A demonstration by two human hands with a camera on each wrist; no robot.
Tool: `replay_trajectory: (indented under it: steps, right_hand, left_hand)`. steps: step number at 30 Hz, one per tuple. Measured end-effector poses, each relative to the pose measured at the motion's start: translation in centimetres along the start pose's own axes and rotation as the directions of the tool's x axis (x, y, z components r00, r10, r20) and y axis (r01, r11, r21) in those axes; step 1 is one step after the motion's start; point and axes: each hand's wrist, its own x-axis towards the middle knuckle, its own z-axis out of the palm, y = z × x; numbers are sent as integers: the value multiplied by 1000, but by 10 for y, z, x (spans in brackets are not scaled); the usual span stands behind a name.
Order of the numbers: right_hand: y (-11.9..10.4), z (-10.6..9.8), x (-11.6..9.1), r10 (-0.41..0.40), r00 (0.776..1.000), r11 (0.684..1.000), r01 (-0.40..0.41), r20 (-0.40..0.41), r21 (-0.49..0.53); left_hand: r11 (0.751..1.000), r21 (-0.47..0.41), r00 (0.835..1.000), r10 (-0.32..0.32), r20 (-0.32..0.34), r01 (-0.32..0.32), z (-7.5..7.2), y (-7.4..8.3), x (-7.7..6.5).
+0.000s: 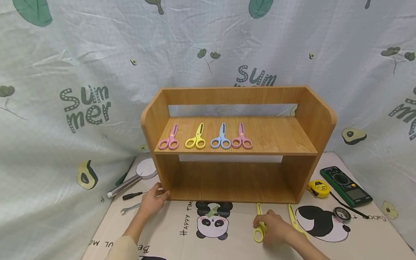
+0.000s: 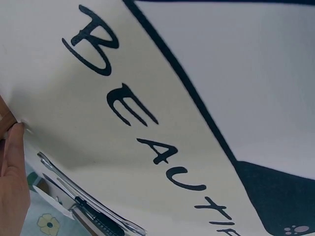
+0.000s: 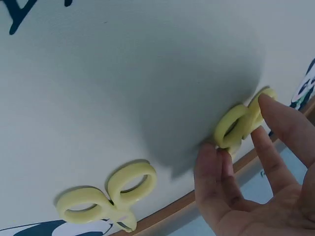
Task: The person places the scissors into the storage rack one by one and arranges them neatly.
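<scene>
At the lower left corner of a wooden two-tier shelf (image 1: 225, 197), my left hand (image 1: 152, 201) grips the edge, thumb in front and fingers by the side panel. The left wrist view catches only part of that hand at its left border. My right hand (image 1: 275, 228) holds yellow scissors (image 1: 258, 235) lying in front of the shelf, thumb and fingers about the handle loops (image 3: 220, 130). Just right of it, a second pair of yellow scissors (image 1: 293, 217) lies on the tabletop, partly hidden by the hand and wrist.
Pink (image 1: 173, 136), yellow (image 1: 199, 135), blue (image 1: 222, 135) and another pink pair of scissors (image 1: 241, 136) line the upper tier. Left of the shelf lie a magnifying glass (image 1: 146, 168), screwdriver (image 1: 131, 195) and wrench (image 1: 129, 209). Rightward are a tape measure (image 1: 319, 189), multimeter (image 1: 345, 186) and black tape roll (image 1: 342, 214).
</scene>
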Motion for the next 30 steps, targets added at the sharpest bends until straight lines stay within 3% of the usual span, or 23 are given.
replay_trajectory:
  steps: [10, 30]
  right_hand:
    - [7, 4, 4, -73, 997, 997, 73, -34, -4]
    - [1, 2, 9, -20, 999, 999, 19, -27, -31]
  left_hand:
    - [1000, 8, 1000, 3, -2, -3, 1, -1, 0]
    - [1000, -10, 1000, 5, 9, -4, 0, -2, 1]
